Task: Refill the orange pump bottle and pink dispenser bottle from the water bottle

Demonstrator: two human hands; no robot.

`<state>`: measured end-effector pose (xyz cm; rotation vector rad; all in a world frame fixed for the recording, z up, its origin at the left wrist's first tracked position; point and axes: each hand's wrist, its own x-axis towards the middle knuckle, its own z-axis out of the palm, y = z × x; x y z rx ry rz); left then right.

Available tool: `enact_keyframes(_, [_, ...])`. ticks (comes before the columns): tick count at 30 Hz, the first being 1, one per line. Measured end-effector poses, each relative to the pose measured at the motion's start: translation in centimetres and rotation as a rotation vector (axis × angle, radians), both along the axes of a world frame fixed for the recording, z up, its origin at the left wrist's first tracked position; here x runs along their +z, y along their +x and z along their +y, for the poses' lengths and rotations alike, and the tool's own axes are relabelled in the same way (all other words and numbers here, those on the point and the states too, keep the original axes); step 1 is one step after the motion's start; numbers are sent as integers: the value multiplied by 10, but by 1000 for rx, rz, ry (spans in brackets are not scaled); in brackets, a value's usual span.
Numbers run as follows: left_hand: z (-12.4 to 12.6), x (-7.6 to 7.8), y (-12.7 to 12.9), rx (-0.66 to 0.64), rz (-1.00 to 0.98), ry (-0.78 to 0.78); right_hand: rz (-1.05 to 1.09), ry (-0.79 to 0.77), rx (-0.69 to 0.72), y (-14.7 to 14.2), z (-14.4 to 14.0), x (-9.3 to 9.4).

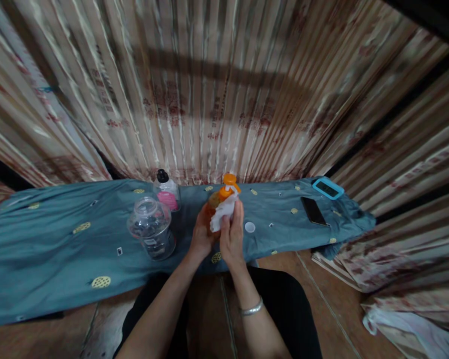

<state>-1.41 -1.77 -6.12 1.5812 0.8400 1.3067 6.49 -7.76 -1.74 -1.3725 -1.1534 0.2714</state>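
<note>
An orange bottle (214,201) is sitting in the person's two hands, over the front middle of the bench (60,249); whether its base is touching the bench, I cannot tell. Its orange pump (229,183) is leaning away from the person and a little to the right. The left hand (202,230) is gripping the bottle's left side, its fingers curving around behind, partly hidden. The right hand (232,238) is holding a crumpled white tissue (223,213) against the bottle's right side, thumb on the tissue, fingers closing in narrowly along its outer edge. A silver bracelet (252,307) is circling the right wrist.

Near the right hand, a white disc (250,227) is lying flat. To the left of the hands, a clear jar (149,227) is standing upright, and just behind it a black-capped bottle (167,195) is showing a pink label. Well off to the right, a dark phone (314,211) is lying near a blue-framed clock (328,188). A teal cloth with yellow pineapples is covering the bench, and striped, pleated curtains (209,99) are hanging behind and at both sides. Below, brown tiles (322,299) are showing.
</note>
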Motion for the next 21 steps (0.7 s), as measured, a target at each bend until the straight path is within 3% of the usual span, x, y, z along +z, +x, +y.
enact_keyframes(4, [1, 6, -3, 124, 178, 1, 50, -69, -42, 15, 2, -23])
enact_keyframes(7, [2, 7, -3, 155, 227, 23, 30, -79, -62, 26, 3, -26])
enact_keyframes(12, [3, 4, 2, 146, 129, -42, -51, -47, 2, 35, 8, -4])
enact_keyframes(17, [-2, 5, 8, 18, 114, -126, -134, -17, 3, 41, 13, 24])
enact_keyframes(21, [-5, 3, 12, 67, 102, -72, -220, 9, -45, 32, 15, 30])
